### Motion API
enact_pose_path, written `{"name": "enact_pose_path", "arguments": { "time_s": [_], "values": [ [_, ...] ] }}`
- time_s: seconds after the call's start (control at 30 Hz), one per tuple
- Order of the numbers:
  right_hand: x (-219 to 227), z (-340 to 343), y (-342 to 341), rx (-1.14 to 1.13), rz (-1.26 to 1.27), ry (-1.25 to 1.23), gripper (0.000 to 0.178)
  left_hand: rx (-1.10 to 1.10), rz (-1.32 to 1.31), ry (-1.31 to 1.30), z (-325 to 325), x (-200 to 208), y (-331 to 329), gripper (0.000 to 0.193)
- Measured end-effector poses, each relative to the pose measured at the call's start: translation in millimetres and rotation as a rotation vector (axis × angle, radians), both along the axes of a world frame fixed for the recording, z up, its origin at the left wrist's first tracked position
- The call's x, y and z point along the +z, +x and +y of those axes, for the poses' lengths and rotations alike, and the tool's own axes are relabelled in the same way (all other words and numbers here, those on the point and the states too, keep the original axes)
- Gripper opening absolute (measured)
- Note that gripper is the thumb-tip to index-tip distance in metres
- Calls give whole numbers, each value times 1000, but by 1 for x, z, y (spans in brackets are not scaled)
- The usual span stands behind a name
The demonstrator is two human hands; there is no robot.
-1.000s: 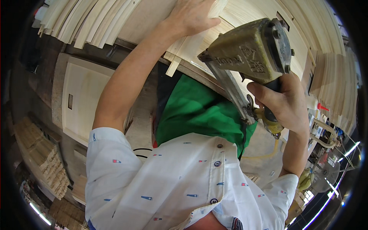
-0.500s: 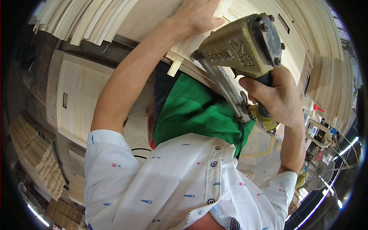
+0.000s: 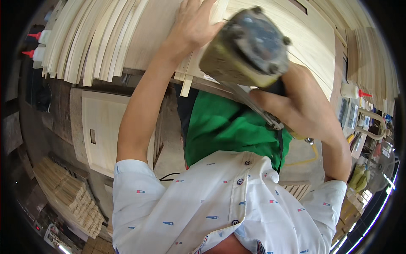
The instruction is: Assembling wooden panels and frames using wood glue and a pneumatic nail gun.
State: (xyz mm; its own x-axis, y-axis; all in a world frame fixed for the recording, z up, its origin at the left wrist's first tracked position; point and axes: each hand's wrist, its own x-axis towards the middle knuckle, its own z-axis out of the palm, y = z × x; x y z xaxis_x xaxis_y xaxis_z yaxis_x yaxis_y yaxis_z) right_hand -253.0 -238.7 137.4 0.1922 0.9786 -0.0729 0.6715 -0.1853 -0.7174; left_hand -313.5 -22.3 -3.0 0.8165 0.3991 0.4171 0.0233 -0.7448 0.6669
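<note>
Nail gun (image 3: 243,51) (blurred) fills the closed right hand (image 3: 299,100). Left hand (image 3: 192,26), thumb spread, touches a pale strip (image 3: 218,11) at top; gripping or not, I cannot tell.

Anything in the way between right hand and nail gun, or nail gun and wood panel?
Right hand grips the nail gun; nothing visible between. Toward the wood panel, no obstruction visible, though the gun's nose is hidden; left hand sits close, just left.
</note>
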Motion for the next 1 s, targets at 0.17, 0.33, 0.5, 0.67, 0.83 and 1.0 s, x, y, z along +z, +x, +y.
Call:
{"name": "enact_pose_path", "arguments": {
  "time_s": [0.17,0.33,0.5,0.67,0.83,1.0],
  "values": [
    [32,-44,24,-308,126,-247,32,122,223,191,3,-8,-5,78],
    [18,-68,56,-483,151,-420,30,161,284,148,2,0,10,66],
    [18,-66,66,-478,195,-421,30,53,139,202,31,1,50,32],
    [15,-70,70,-410,193,-361,30,19,24,289,41,-11,102,22],
    [7,-73,70,-386,171,-296,32,31,3,417,51,-21,134,17],
    [3,-76,72,-351,112,-231,32,37,-36,431,52,-18,137,15]
  ]
}}
